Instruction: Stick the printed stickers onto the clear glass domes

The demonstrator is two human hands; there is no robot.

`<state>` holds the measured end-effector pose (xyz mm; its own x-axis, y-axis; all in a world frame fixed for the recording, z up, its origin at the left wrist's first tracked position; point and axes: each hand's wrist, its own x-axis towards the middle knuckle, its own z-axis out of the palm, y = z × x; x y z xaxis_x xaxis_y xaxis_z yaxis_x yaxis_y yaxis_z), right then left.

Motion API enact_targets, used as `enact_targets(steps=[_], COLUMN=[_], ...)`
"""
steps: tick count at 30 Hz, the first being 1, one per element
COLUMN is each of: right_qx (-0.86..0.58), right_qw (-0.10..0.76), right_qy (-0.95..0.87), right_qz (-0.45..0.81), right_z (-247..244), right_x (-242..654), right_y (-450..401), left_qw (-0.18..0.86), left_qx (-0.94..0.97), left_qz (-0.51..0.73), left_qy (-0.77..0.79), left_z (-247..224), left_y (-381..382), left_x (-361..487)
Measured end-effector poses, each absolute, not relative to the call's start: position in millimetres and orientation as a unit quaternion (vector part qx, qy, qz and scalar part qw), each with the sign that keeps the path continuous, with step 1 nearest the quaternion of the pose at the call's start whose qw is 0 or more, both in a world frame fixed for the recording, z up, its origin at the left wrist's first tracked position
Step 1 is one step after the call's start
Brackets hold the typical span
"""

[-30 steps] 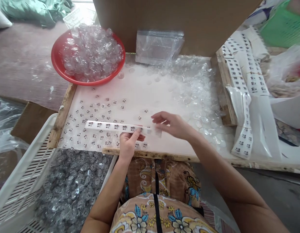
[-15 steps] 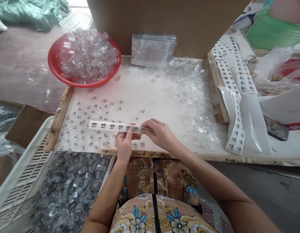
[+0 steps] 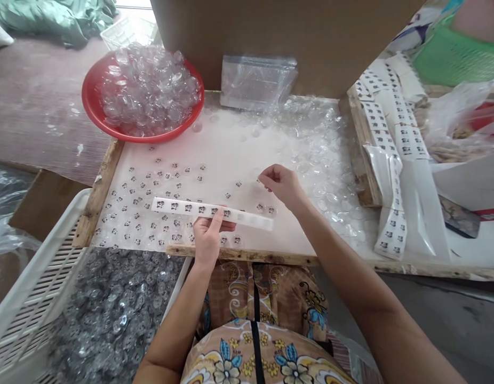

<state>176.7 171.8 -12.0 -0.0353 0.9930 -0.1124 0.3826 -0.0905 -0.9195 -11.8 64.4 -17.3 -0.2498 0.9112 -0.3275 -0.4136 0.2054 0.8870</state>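
A white strip of small black panda-like stickers (image 3: 182,207) is pinched between the thumb and fingers of my left hand (image 3: 208,234), just over the front of the white work board (image 3: 231,146). The right end of this strip is bare backing. My right hand (image 3: 285,186) is up and to the right of it, thumb and forefinger pinched on a small dark-printed sticker (image 3: 259,180). Below and around the strip lie several clear plastic discs with the same print, such as the printed disc (image 3: 238,184). Plain clear discs (image 3: 323,160) cover the right side of the board.
A red basin (image 3: 87,101) heaped with clear discs stands at the back left. Wooden strips (image 3: 247,254) edge the board. More sticker strips (image 3: 407,133) lie at right. A white crate (image 3: 42,288) of printed discs sits below left. A cardboard sheet (image 3: 283,42) stands behind.
My right hand has left the strip and moved up and right with a sticker at its fingertips. The strip's bare right end now shows. My left hand keeps its hold almost in place.
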Motion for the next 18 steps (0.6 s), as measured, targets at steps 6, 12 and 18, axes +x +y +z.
enact_targets(steps=[6,12,18], right_qx=[-0.632,-0.638,-0.632], right_qw=[0.264,0.255,0.226], right_qy=[-0.599,-0.622,-0.690], right_qz=[0.414,0.376,0.271], right_z=[-26,-29,-31], right_x=[179,174,165], right_y=[179,182,174], left_qw=[0.564,0.569,0.569], left_qx=[0.236,0.238,0.237], left_qz=[0.574,0.569,0.575], left_qy=[0.545,0.544,0.538], left_z=[-16,-16,-17], left_y=[65,65,65], left_x=[-12,-12,-12])
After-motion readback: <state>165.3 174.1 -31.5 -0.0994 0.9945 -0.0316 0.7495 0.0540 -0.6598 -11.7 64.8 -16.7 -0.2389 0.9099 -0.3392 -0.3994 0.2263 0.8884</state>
